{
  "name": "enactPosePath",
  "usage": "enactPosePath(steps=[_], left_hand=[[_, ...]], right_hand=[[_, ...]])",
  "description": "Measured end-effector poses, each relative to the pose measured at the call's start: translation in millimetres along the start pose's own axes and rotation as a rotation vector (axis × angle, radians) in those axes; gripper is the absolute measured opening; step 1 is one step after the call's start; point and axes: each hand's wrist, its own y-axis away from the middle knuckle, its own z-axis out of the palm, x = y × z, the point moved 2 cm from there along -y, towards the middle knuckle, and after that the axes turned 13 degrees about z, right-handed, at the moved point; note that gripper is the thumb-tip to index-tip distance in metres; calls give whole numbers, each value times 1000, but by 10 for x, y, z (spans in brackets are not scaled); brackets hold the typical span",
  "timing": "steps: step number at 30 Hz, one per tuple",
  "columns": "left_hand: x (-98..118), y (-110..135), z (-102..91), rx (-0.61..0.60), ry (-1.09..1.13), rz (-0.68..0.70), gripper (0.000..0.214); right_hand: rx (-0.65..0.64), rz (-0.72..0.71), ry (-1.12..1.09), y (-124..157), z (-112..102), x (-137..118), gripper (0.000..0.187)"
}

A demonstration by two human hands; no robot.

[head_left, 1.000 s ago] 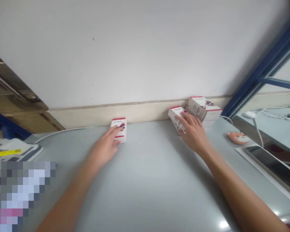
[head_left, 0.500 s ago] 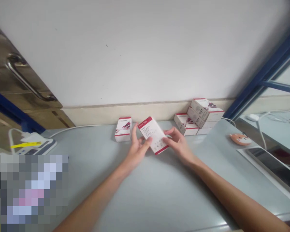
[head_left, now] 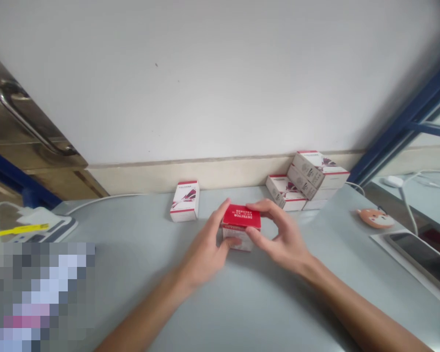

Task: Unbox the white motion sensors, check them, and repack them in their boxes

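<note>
Both hands grip one small box [head_left: 241,227], red end up, at counter [head_left: 132,274] middle: left hand [head_left: 207,244] one side, right hand [head_left: 278,234] other. Box stack [head_left: 308,178] behind.

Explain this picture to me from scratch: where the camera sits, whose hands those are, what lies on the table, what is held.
No machine here: a person wears one camera on the head, looking forward and down, so the two bare arms entering from below are that person's own. The left hand and right hand together grip a small box with a red top face, low over or on the grey table. By the wall stands a single matching box, and to its right a pile of similar boxes. Farther right lie an orange animal-shaped item and a dark flat screen.
</note>
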Motion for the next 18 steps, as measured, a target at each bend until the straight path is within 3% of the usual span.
enactPosePath(steps=[3,6,9,12,14,16,18], left_hand=[[34,-12,-19,-11,-102,121,96],[146,-53,-57,27,-223,354,97],[276,-110,-133,23,-422,610,80],[359,-156,-195,-96,-534,814,50],[378,-176,-223,-137,-543,859,39],[374,-192,-239,-136,-528,820,38],[366,-200,-242,-117,-502,766,38]], right_hand=[[18,83,-84,-26,-56,-23,23],[117,212,-152,-54,-122,-32,43],[122,374,-182,-69,-107,-27,47],[23,422,-228,-77,-22,-16,28],[-66,442,-256,-84,35,13,24],[-130,457,-237,-91,58,46,22],[-88,382,-171,-98,22,45,21]])
